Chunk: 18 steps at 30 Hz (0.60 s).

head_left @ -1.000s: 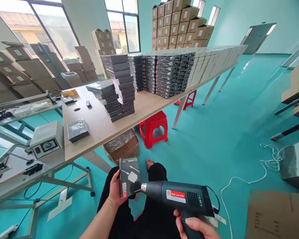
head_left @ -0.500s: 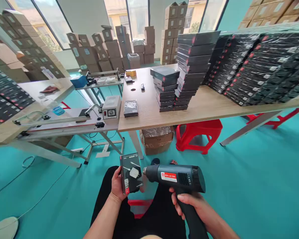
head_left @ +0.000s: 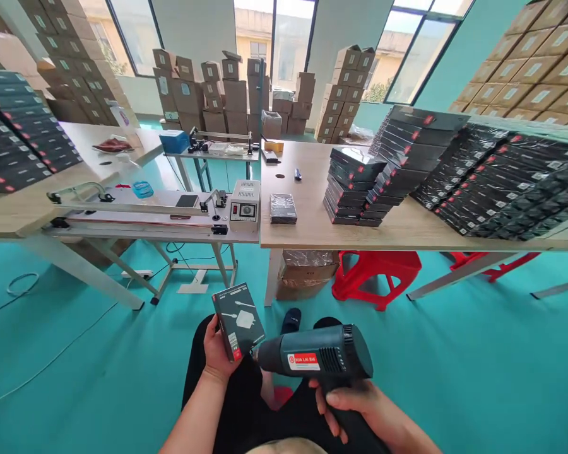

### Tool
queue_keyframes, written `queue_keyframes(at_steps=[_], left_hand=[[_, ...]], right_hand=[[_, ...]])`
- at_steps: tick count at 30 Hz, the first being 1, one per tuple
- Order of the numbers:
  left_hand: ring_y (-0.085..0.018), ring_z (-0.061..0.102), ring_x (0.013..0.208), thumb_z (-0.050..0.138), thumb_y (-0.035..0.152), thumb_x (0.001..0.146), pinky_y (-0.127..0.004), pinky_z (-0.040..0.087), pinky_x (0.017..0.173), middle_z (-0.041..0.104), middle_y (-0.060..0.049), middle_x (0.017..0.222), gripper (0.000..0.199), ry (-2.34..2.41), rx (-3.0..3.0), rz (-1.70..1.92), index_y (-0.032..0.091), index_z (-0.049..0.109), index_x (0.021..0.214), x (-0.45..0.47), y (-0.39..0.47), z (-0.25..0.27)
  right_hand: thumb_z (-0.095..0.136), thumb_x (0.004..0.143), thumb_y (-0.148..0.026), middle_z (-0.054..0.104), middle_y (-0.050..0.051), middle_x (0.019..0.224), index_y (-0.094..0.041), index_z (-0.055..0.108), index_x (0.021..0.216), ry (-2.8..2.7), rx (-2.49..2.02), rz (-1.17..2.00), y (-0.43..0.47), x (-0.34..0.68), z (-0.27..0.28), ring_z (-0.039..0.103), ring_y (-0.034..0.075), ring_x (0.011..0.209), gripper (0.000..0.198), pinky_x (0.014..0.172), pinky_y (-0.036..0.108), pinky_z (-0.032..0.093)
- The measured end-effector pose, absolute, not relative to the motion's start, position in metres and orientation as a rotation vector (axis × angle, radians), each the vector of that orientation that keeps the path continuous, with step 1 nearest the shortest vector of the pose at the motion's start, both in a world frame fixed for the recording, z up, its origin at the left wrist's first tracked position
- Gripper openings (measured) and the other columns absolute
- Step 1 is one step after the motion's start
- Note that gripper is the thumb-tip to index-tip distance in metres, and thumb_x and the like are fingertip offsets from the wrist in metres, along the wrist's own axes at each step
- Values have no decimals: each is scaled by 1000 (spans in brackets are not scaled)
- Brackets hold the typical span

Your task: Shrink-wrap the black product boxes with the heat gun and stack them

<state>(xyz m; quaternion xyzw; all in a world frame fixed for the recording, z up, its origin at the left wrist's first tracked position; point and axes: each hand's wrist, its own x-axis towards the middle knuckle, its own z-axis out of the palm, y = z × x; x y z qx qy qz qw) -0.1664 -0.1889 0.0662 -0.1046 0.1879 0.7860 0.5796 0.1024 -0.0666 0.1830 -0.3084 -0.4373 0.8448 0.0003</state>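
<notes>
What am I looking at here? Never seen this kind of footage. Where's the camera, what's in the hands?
No machine: a seated person with a camera worn on the head, looking forward and down, so both forearms enter from the bottom edge. The left hand holds a small dark product box, tilted. The right hand has its grip around the handle of a heat gun, whose nozzle points at the box from close by. Ahead, a wooden table bears stacks of dark boxes and one wrapped box. Left of it stands a sealing machine. Red stools stand under the table.

One heat gun [head_left: 317,359], one hand-held black box [head_left: 237,320], two red stools [head_left: 377,271].
</notes>
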Motion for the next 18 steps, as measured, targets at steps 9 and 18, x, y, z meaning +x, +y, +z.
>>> queue_keyframes(at_steps=[9, 18], left_hand=[[-29, 64, 99, 48, 44, 86, -45, 46, 91, 70, -12, 100, 44, 424, -243, 1491, 14, 61, 115, -160, -155, 41], [-29, 67, 88, 51, 47, 84, -46, 47, 88, 71, -15, 95, 46, 462, -193, 1029, 8, 64, 105, -97, -124, 29]], right_hand=[[62, 72, -32, 65, 8, 77, -10, 64, 101, -874, -1142, 2573, -94, 137, 193, 59, 13, 52, 37, 42, 21, 42], [56, 81, -26, 61, 5, 78, -10, 62, 103, -175, -1112, 2175, -109, 196, 174, 53, 9, 57, 28, 48, 17, 46]])
